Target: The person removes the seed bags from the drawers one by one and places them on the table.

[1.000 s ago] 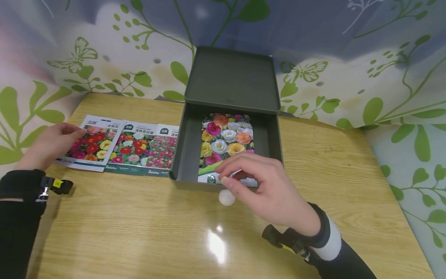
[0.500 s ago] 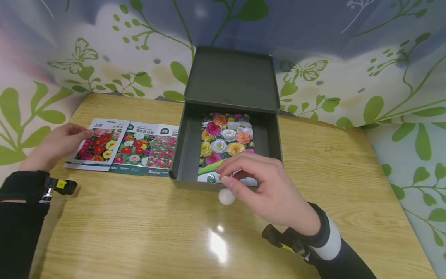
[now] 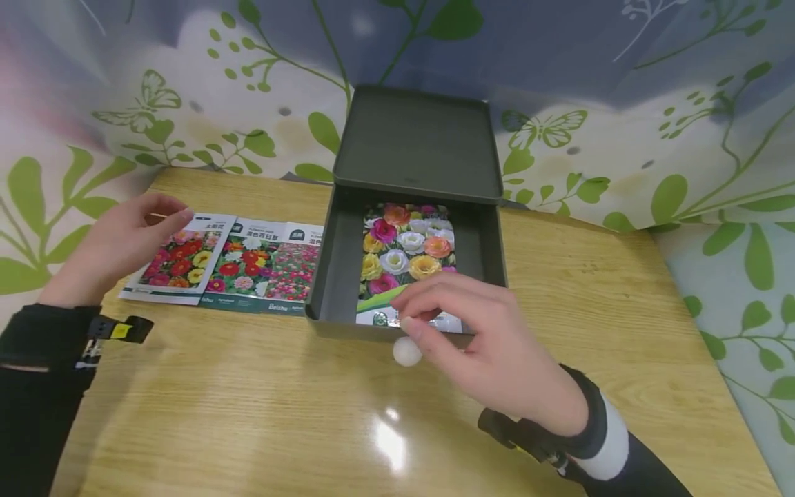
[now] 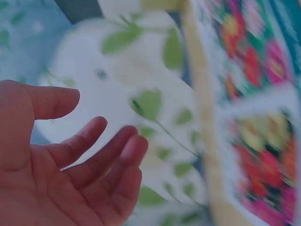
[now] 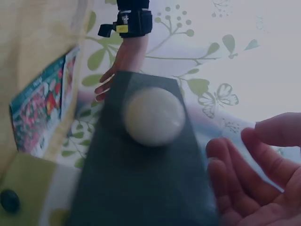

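Note:
Over the left end of a row of seed packets, my left hand [image 3: 127, 238] hovers with fingers relaxed; in the left wrist view nothing lies in the palm of this hand [image 4: 75, 174]. Below it is the leftmost flower seed packet [image 3: 185, 266], overlapping the middle packet [image 3: 239, 273]; the third packet [image 3: 293, 273] reaches the box. A dark box [image 3: 335, 330] holds another seed packet [image 3: 397, 245] face up. My right hand [image 3: 475, 338] stays above the box's front edge, fingers loosely bent and holding nothing. Its fingers hide the inner packet's lower part.
The box's lid [image 3: 416, 141] stands raised at the back. A white round knob [image 3: 407, 351] sits on the box's front wall. A leaf-patterned cloth [image 3: 236, 103] hangs behind the wooden table [image 3: 279, 400].
My left hand slid the leftmost packet to the right against its neighbour, then let go and rose a little above it. My right hand has barely moved.

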### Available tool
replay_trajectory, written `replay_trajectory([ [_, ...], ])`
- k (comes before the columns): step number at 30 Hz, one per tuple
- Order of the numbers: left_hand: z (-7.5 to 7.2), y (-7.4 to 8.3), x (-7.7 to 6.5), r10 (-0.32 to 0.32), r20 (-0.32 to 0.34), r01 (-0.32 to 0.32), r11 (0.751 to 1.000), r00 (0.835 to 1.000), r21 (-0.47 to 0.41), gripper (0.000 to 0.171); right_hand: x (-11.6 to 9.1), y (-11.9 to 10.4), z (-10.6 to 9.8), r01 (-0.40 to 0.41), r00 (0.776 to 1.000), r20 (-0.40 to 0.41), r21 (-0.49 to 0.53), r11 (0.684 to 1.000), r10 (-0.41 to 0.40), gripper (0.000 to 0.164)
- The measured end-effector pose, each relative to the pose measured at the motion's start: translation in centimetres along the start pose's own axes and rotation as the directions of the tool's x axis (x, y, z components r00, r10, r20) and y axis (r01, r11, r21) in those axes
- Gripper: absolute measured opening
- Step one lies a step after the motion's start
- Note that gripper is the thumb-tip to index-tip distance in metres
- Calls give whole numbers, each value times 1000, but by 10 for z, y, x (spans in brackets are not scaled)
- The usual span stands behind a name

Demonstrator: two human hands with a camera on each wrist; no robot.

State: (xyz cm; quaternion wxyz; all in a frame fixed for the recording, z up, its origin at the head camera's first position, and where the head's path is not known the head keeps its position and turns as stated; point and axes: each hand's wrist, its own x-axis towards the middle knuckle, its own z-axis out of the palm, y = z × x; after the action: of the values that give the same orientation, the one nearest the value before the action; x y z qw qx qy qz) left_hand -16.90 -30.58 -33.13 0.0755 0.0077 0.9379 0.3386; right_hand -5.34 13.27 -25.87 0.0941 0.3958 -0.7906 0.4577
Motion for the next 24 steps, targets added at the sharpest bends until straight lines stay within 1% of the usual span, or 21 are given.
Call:
replay_trajectory([
  [2,1,23,-7,56,-26,-56,998,998,18,64,0,-1,-7,-41,999,-4,-47,998,41,8],
  [3,2,34,-10,89,-39,-89,996,995,24,60,1,0,-11,-79,997,-4,-65,995,78,10],
  [5,4,56,-17,152,-56,-151,988,987,24,52,2,3,-18,-170,985,3,-117,978,172,13],
  [6,6,67,-20,188,-61,-186,982,980,29,50,3,5,-22,-218,975,6,-139,966,221,14],
  [8,10,88,-28,258,-70,-256,966,964,37,45,5,9,-27,-313,948,11,-179,933,319,17],
  [10,13,107,-35,333,-75,-330,943,940,46,39,8,15,-30,-371,923,10,-239,897,384,21],
  [11,15,115,-39,380,-84,-376,925,921,62,36,9,17,-31,-390,913,10,-268,881,407,23],
  [13,18,131,-45,474,-88,-466,880,876,98,28,12,22,-31,-411,900,9,-318,854,436,26],
  [14,20,138,-48,530,-89,-519,846,844,121,24,13,23,-30,-406,900,10,-340,848,436,28],
  [16,23,151,-50,644,-75,-627,761,762,166,18,15,27,-28,-383,908,14,-379,842,419,28],
  [18,27,162,-51,727,-22,-713,678,686,182,14,17,29,-26,-354,920,13,-404,843,393,27],
  [19,30,167,-50,759,9,-747,638,651,189,12,18,31,-25,-339,926,13,-416,844,378,26],
  [20,33,172,-50,783,38,-773,604,621,193,11,19,32,-24,-326,930,13,-430,842,366,24],
  [21,35,176,-49,795,68,-790,583,603,191,10,20,32,-23,-313,935,11,-449,837,356,22],
  [24,45,187,-43,809,141,-816,540,571,207,6,22,35,-19,-273,946,11,-514,813,324,18],
])
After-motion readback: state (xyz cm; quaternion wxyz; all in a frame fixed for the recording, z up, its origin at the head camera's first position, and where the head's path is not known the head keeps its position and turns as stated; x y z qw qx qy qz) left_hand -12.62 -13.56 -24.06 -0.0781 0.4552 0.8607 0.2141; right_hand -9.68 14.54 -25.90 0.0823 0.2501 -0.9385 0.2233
